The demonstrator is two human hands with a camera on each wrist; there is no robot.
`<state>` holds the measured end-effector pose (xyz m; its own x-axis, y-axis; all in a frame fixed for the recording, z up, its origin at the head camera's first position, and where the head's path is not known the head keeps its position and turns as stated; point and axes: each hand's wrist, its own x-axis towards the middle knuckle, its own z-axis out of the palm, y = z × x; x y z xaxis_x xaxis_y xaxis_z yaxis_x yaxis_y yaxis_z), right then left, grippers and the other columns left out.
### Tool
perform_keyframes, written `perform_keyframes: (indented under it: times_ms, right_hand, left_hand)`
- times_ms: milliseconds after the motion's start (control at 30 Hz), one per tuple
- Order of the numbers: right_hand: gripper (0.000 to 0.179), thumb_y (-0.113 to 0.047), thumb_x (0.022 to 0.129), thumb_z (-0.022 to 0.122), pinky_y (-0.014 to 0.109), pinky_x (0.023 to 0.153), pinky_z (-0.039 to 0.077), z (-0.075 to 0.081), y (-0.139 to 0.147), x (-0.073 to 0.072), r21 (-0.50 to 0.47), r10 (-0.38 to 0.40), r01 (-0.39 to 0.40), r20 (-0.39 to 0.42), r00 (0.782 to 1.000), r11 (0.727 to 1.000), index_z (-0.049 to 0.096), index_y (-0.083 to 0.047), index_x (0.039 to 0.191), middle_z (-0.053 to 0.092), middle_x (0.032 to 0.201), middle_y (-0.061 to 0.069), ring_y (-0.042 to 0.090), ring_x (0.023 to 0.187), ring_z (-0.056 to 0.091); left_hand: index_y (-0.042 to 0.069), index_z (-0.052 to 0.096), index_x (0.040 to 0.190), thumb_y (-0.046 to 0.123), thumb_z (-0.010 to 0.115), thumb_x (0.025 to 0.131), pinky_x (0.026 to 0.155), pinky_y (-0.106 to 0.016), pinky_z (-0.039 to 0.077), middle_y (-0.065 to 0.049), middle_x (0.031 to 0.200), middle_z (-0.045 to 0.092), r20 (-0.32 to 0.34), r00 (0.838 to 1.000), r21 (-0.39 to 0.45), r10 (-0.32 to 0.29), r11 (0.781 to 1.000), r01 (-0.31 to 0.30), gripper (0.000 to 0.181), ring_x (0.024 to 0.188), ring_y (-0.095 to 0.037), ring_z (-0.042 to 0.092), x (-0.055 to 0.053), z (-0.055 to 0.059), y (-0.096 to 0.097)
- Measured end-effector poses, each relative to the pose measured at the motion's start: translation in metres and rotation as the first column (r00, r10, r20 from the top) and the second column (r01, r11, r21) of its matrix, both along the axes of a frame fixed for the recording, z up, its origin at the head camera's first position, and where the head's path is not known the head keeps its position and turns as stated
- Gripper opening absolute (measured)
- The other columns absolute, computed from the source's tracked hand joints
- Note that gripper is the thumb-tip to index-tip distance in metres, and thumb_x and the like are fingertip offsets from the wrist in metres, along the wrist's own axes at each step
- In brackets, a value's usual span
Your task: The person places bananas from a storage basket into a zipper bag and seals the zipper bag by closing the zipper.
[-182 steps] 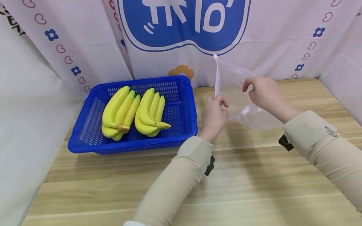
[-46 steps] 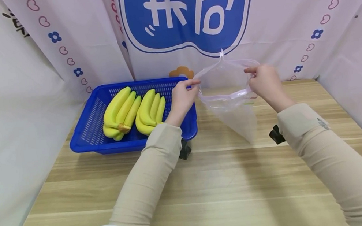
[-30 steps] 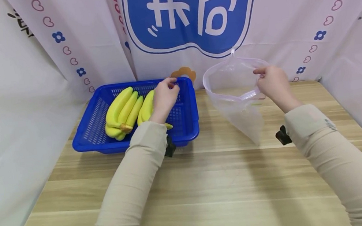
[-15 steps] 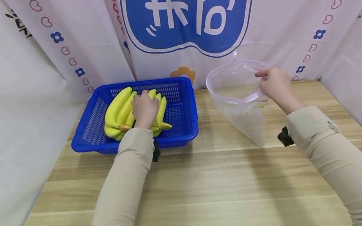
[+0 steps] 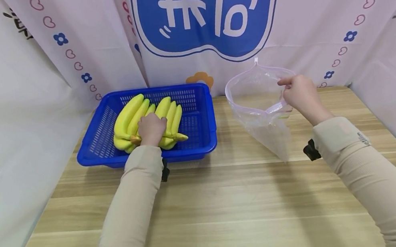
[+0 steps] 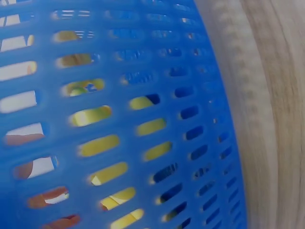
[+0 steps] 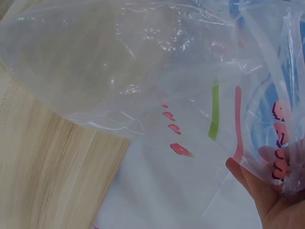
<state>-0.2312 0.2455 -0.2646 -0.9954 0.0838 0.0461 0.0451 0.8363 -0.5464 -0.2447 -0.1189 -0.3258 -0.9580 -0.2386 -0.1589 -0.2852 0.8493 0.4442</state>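
In the head view my left hand is down in the blue basket, resting over two bunches of bananas, between the left bunch and the right bunch. Its fingertips are hidden, so I cannot tell whether they grip a bunch. Through the basket slots, the left wrist view catches bits of yellow banana. My right hand pinches the right side of a clear zip bag, whose lilac-edged mouth gapes wide. Red and green print shows on the bag in the right wrist view.
The blue plastic basket stands at the back left of the wooden table. Behind it hangs a printed white cloth with a blue emblem. More white cloth closes off the left side.
My left hand has let go of the bag's rim, moved left into the basket and come down over the bananas. My right hand keeps holding the bag, now spread open, almost in place.
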Motion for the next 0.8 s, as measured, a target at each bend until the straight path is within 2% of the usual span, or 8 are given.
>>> perform_keyframes:
  times_ms: [67,133,233,367,467,600,700,800]
  right_hand:
    - [0.046,0.0,0.085,0.038,0.023,0.043,0.031,0.0,-0.0002,0.0002,-0.006,-0.001,0.001,0.009,1.0,1.0,0.059,0.003,0.125,0.05,0.138,0.025,0.012,0.047,0.034]
    - [0.046,0.0,0.085,0.038,0.023,0.043,0.032,0.0,-0.0005,0.0005,-0.012,-0.001,0.001,0.019,1.0,1.0,0.059,0.003,0.126,0.05,0.139,0.025,0.013,0.048,0.034]
    - [0.046,0.0,0.086,0.038,0.024,0.043,0.032,-0.0006,-0.0007,0.0003,-0.017,0.002,-0.002,0.027,1.0,1.0,0.058,0.003,0.126,0.049,0.14,0.025,0.013,0.049,0.035]
    - [0.046,-0.001,0.085,0.037,0.024,0.043,0.031,-0.0021,-0.0014,-0.0004,-0.004,0.005,-0.005,0.017,1.0,1.0,0.059,0.003,0.125,0.051,0.138,0.024,0.016,0.051,0.035]
    - [0.046,-0.001,0.084,0.037,0.025,0.043,0.031,-0.0031,-0.002,-0.0006,0.007,0.006,-0.006,0.001,1.0,1.0,0.06,0.004,0.124,0.053,0.136,0.024,0.017,0.052,0.035]
    - [0.046,-0.001,0.084,0.037,0.026,0.044,0.031,-0.005,-0.0028,-0.0008,0.027,0.006,-0.005,-0.026,1.0,1.0,0.062,0.003,0.122,0.063,0.11,0.025,0.017,0.052,0.036]
    - [0.046,-0.001,0.084,0.037,0.026,0.045,0.03,-0.0065,-0.0035,-0.0008,0.042,0.006,-0.005,-0.043,0.999,0.999,0.063,0.003,0.121,0.057,0.088,0.022,0.018,0.052,0.036]
    - [0.046,-0.001,0.083,0.037,0.027,0.045,0.03,-0.0066,-0.0037,-0.0001,0.041,0.002,0.0,-0.046,0.999,0.999,0.063,0.002,0.121,0.054,0.081,0.019,0.018,0.052,0.036]
  left_hand:
    - [-0.001,0.059,0.093,0.03,0.038,0.1,0.096,-0.054,0.044,-0.029,0.127,0.052,0.005,1.0,0.002,0.007,1.0,-0.007,0.038,0.123,-0.044,0.045,-0.0003,-0.0018,-0.0002]
    - [-0.001,0.059,0.096,0.031,0.037,0.101,0.096,-0.054,0.044,-0.029,0.128,0.051,0.013,1.0,0.013,0.015,1.0,-0.015,0.039,0.123,-0.044,0.045,-0.0006,-0.0029,-0.0001]
    - [-0.002,0.054,0.12,0.033,0.034,0.101,0.101,-0.056,0.041,-0.03,0.135,0.046,0.041,0.999,0.042,0.019,0.999,-0.021,0.044,0.127,-0.046,0.041,-0.0008,-0.0038,0.0002]
    - [0.005,0.027,0.149,0.033,0.031,0.102,0.108,-0.057,0.034,-0.029,0.146,0.036,0.092,0.996,0.091,0.005,0.996,-0.014,0.056,0.134,-0.048,0.033,-0.0006,-0.0047,0.0002]
    - [0.009,0.014,0.154,0.032,0.028,0.102,0.108,-0.057,0.033,-0.027,0.151,0.031,0.107,0.994,0.123,-0.013,0.992,0.0,0.058,0.135,-0.047,0.033,-0.0012,-0.0064,0.0003]
    - [0.013,0.008,0.155,0.031,0.026,0.104,0.108,-0.057,0.033,-0.026,0.153,0.027,0.106,0.994,0.142,-0.021,0.99,0.006,0.057,0.137,-0.048,0.03,-0.0025,-0.0097,0.0]
    - [0.013,0.008,0.155,0.033,0.026,0.104,0.11,-0.059,0.029,-0.027,0.153,0.025,0.104,0.995,0.141,-0.015,0.99,0.0,0.058,0.138,-0.049,0.026,-0.0021,-0.0108,-0.0002]
    - [0.008,0.01,0.154,0.036,0.027,0.104,0.111,-0.058,0.029,-0.03,0.151,0.028,0.101,0.995,0.131,-0.006,0.991,-0.007,0.06,0.137,-0.049,0.027,-0.0004,-0.0098,0.0002]
